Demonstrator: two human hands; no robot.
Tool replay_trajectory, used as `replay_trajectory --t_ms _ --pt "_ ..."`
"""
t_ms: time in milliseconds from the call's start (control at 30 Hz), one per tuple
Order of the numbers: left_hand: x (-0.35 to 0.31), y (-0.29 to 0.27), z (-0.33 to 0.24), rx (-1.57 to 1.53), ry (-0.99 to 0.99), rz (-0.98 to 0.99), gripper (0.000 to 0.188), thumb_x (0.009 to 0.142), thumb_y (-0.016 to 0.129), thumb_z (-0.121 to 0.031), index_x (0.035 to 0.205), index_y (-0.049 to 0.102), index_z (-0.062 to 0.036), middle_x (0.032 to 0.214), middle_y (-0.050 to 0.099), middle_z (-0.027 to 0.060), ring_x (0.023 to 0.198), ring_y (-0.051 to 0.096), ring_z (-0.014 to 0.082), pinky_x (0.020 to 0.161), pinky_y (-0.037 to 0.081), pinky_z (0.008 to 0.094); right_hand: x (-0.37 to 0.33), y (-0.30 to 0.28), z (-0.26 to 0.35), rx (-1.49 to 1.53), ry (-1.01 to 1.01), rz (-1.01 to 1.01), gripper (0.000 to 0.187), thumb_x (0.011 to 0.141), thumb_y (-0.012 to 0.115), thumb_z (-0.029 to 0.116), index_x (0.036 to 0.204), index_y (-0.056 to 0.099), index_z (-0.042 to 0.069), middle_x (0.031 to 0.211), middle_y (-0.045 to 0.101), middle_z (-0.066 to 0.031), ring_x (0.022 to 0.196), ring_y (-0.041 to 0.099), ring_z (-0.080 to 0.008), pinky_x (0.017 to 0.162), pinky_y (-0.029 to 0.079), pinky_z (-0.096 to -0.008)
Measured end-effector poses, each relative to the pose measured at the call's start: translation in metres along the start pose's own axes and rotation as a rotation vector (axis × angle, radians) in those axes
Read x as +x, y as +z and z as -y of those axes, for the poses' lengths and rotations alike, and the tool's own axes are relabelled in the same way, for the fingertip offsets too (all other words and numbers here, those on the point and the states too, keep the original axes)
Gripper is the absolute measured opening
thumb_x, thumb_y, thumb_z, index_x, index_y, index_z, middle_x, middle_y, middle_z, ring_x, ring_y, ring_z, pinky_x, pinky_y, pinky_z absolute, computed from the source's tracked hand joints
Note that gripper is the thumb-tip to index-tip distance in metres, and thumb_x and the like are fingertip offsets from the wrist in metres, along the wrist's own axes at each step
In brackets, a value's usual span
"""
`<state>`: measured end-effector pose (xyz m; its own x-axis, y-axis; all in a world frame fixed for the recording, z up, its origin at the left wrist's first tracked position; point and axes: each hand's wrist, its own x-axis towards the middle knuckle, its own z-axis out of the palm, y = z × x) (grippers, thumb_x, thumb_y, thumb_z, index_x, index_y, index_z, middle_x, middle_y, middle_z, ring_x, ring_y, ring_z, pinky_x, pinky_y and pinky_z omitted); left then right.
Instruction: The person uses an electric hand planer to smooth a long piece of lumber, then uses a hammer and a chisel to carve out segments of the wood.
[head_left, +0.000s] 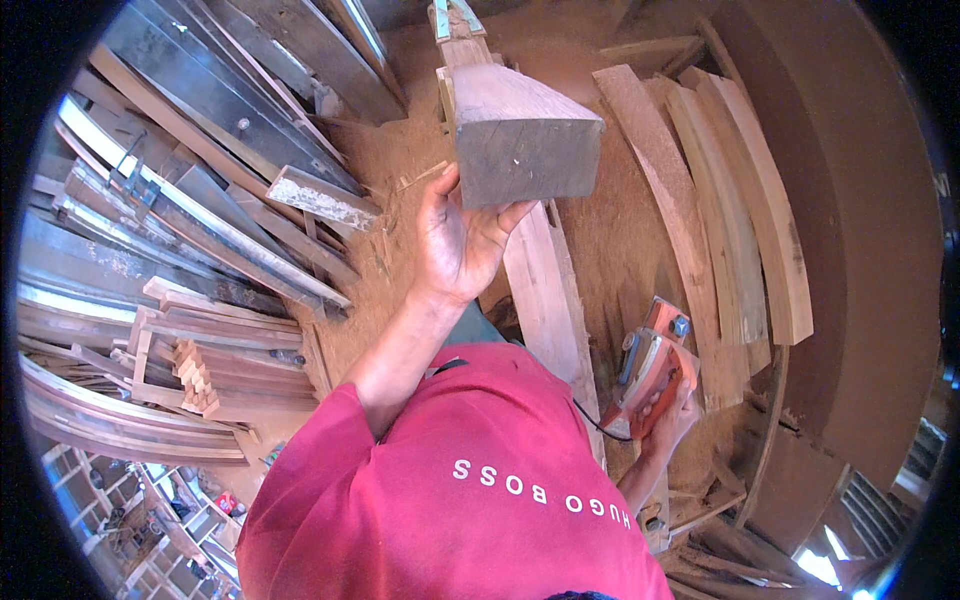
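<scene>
A thick wooden beam (530,155) is raised in front of me, its dark, squared end facing me and its lighter top face running away. My left hand (458,245) grips this end from below, with the thumb along the left side and the fingertips beneath. Down at my right side, my right hand (674,408) is wrapped around the handle of an orange electric hand planer (648,370). A black cord trails from the planer toward my shirt. Under the beam a pale plank (540,270) runs lengthwise past my body.
Several long, curved-looking timbers (735,220) lie to the right on sawdust-covered ground (625,230). Boards and planks (200,240) are stacked on the left, near a notched wooden piece (195,378). Beyond the beam is a clamp-like light-blue metal piece (441,18).
</scene>
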<state>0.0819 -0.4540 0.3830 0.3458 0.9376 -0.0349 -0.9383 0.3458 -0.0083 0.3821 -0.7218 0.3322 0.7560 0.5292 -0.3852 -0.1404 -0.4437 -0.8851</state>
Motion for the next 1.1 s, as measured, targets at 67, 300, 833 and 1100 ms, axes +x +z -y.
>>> replay_trajectory --t_ms 67,300,833,1100 --pt "0.002 0.0 0.0 -0.018 0.005 0.013 0.049 0.1 0.048 -0.032 0.136 0.049 0.001 0.137 0.055 0.0226 0.123 0.057 0.0398 0.104 0.051 0.0536 0.001 0.003 0.003 0.011 0.011 0.001 0.049 0.098 0.058 0.052 0.082 0.057 0.006 0.06 0.054 -0.0018 0.044 0.051 -0.0115 0.039 0.041 -0.0261" --pt "0.005 0.002 -0.001 -0.081 0.009 0.079 0.066 0.097 0.043 -0.046 0.146 0.039 -0.0011 0.143 0.047 0.0241 0.132 0.047 0.0426 0.111 0.042 0.0556 0.008 -0.001 -0.011 -0.022 -0.027 0.019 0.047 0.099 0.058 0.05 0.085 0.055 0.006 0.06 0.054 -0.0022 0.044 0.053 -0.0129 0.038 0.042 -0.0273" --pt "0.017 0.023 -0.01 0.174 0.036 -0.088 0.087 0.093 0.049 -0.061 0.149 0.03 0.0023 0.146 0.039 0.0293 0.137 0.04 0.0438 0.113 0.035 0.0614 0.008 -0.007 -0.019 0.005 -0.024 0.021 0.046 0.099 0.058 0.05 0.088 0.06 0.005 0.062 0.056 -0.0017 0.045 0.053 -0.0117 0.039 0.041 -0.0263" --pt "-0.005 -0.112 0.013 0.666 -0.254 -0.703 0.087 0.078 0.076 -0.047 0.141 0.043 0.003 0.139 0.052 0.0218 0.12 0.057 0.0344 0.104 0.044 0.0498 0.019 -0.018 -0.057 -0.06 -0.05 0.032 0.054 0.099 0.059 0.048 0.067 0.055 0.005 0.063 0.052 0.0017 0.057 0.045 -0.0082 0.05 0.036 -0.0291"
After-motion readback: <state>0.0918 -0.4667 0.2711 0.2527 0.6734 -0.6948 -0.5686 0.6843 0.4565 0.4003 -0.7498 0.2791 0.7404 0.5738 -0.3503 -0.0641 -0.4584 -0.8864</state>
